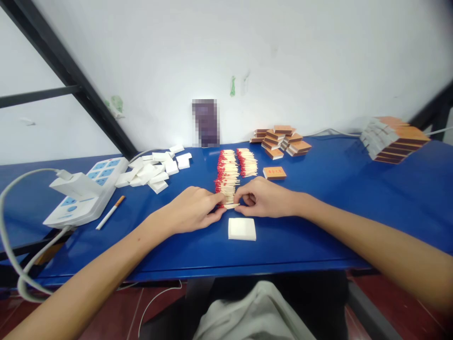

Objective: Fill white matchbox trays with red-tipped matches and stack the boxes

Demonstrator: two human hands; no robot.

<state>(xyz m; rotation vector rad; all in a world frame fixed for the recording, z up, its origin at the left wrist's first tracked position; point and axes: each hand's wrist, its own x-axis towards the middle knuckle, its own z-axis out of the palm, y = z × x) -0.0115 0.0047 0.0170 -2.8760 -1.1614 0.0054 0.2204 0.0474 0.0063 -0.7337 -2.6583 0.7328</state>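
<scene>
My left hand (198,208) and my right hand (260,196) meet at the near end of a long row of red-tipped matches (227,172). Thumb and forefinger of each are closed on a few matches (230,206), the left at the red heads, the right at the bare ends. Just in front lies a white matchbox tray (242,228); whether anything is inside cannot be seen. A shorter row of matches (247,162) sits to the right of the long one. Beyond my right hand is a single orange matchbox (274,173).
White trays (152,167) lie heaped at the left, near a power strip (85,193) with cables and a cigarette (110,213). Orange matchboxes (281,140) are piled at the back, with a wrapped stack (396,139) far right. A blurred dark object (206,123) leans on the wall.
</scene>
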